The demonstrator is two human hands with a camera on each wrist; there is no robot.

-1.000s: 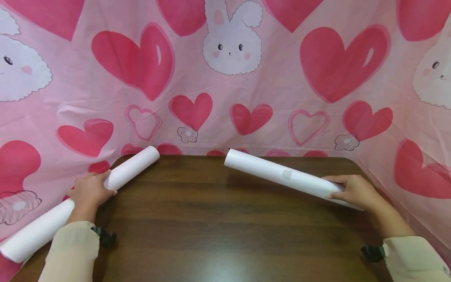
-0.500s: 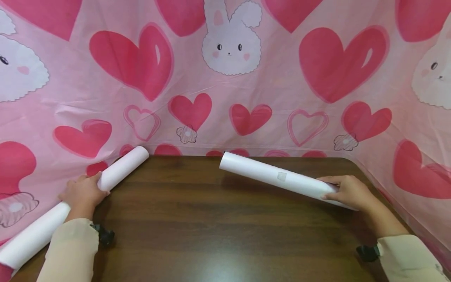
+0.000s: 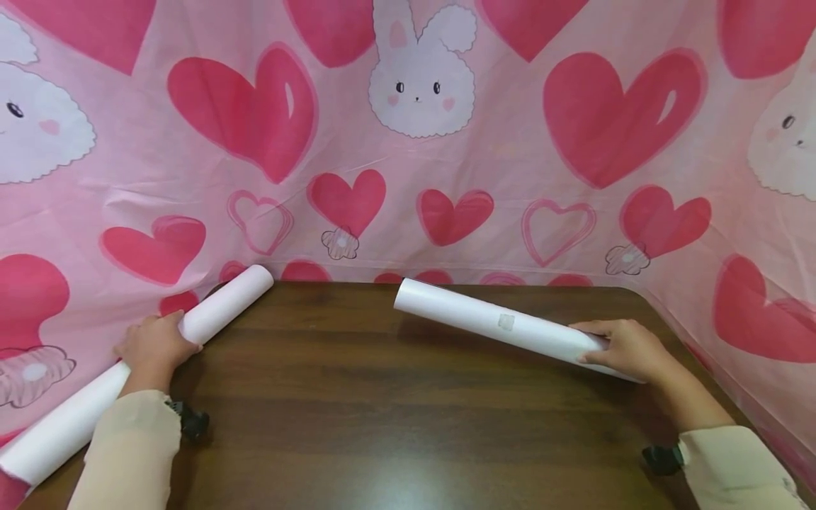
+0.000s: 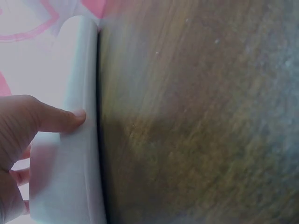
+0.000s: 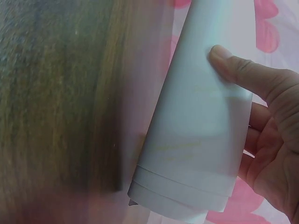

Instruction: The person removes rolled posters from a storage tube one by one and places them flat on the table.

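Note:
Along the table's left edge lies a long roll of white sheet (image 3: 224, 301), slanting from the near left corner toward the back. My left hand (image 3: 153, 347) grips it around the middle, and the left wrist view shows the thumb (image 4: 65, 120) lying across its top. A second white roll (image 3: 455, 310) slopes across the right half, its far end pointing left and lifted over the table. My right hand (image 3: 631, 348) holds this roll near its right end, thumb on one side and fingers on the other. Layered sheet edges (image 5: 182, 189) show at that end in the right wrist view.
Beneath both rolls is a dark brown wooden table (image 3: 382, 404) with rounded back corners. Pink cloth (image 3: 497, 142) printed with hearts and rabbits hangs behind it and on both sides. A small greyish patch (image 3: 506, 322) sits on the right roll.
The left roll has shifted slightly left with my left hand. The right roll and hand have moved a little left, and its far end has come slightly nearer. Both grips stay the same.

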